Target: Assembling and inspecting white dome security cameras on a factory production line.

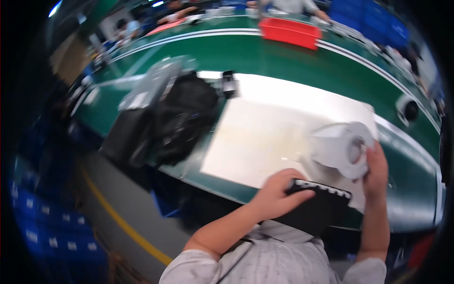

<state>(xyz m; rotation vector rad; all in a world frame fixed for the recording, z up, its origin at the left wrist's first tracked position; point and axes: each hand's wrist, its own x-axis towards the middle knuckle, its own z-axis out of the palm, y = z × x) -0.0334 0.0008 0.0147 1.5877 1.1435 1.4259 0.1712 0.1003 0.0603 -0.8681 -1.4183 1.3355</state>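
My left hand (279, 194) is closed on a flat black piece (314, 208) with a row of white marks or notches along its upper edge, held close to my body at the table's near edge. My right hand (376, 168) grips a white rounded plastic housing (331, 137) with a round opening, at the right end of a white sheet (257, 128). The housing is tilted above the sheet; fingers behind it are hidden. What the black piece is, I cannot make out.
Black bagged items (187, 113) and clear plastic wrapping (158, 78) lie at the left of the green table (227, 52). A small black object (229, 84) sits at the sheet's far corner. A red bin (291, 33) stands farther back, and a white-and-black part (407, 109) at right.
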